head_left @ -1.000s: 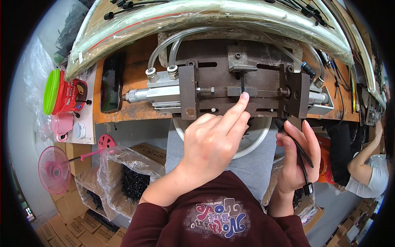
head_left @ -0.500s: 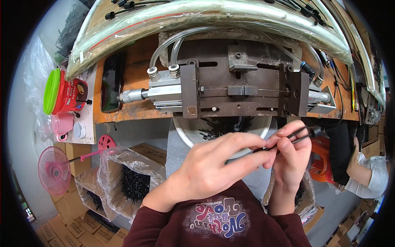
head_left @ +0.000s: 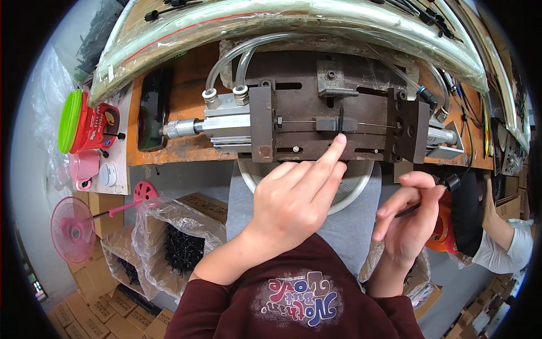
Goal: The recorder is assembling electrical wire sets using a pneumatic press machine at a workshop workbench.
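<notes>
Orange tabletop, black rod in metal jig, near edge. My left grip touches it, can't tell if pinching; right grip clamps a capped piece. Crooked push could skew the rod.

A pink fan stands near cardboard boxes, and a red tub beside a pink cup

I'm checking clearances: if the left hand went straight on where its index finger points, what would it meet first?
Probably the black rod at the grey block; the left hand's fingertip may already touch the rod, but depth is unclear.
</notes>
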### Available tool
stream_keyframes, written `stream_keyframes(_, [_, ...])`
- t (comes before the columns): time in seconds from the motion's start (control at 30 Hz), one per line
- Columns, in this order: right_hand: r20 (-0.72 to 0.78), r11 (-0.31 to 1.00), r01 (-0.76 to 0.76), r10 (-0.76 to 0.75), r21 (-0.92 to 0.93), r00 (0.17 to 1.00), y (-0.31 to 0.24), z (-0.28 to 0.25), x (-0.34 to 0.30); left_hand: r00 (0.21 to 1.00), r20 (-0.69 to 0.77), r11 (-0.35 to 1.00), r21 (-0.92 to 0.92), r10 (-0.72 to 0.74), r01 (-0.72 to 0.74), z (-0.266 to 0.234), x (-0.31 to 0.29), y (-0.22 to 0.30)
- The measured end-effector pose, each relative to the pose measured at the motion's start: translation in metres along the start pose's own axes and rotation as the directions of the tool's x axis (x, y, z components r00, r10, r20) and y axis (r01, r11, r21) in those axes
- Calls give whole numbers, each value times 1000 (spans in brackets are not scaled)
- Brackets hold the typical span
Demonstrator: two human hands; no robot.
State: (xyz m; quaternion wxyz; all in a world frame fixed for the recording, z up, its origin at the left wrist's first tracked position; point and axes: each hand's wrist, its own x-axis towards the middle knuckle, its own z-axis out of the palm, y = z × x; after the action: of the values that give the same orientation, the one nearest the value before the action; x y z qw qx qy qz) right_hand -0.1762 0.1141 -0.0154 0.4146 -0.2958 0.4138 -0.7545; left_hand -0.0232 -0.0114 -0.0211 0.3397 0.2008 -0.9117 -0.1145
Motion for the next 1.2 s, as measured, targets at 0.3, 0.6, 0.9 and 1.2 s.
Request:
stream_keyframes(0.3, [-117,924,76,-129,-374,985,-5,2,-2,998,41,996,72,-53,50,0,9,2])
stream_keyframes(0.6, [71,400,247,-407,-882,911,-19,1,5,987,108,952,-270,-117,142,-14,11,4])
stream_keyframes(0.9, [732,-275,681,-321,-679,601,-17,38,57,993,17,783,-614,-116,102,-48,17,23])
stream_keyframes(1.2, [594,-194,583,-481,-789,645,-69,67,172,989,-13,955,-264,-148,139,-33,1,4])
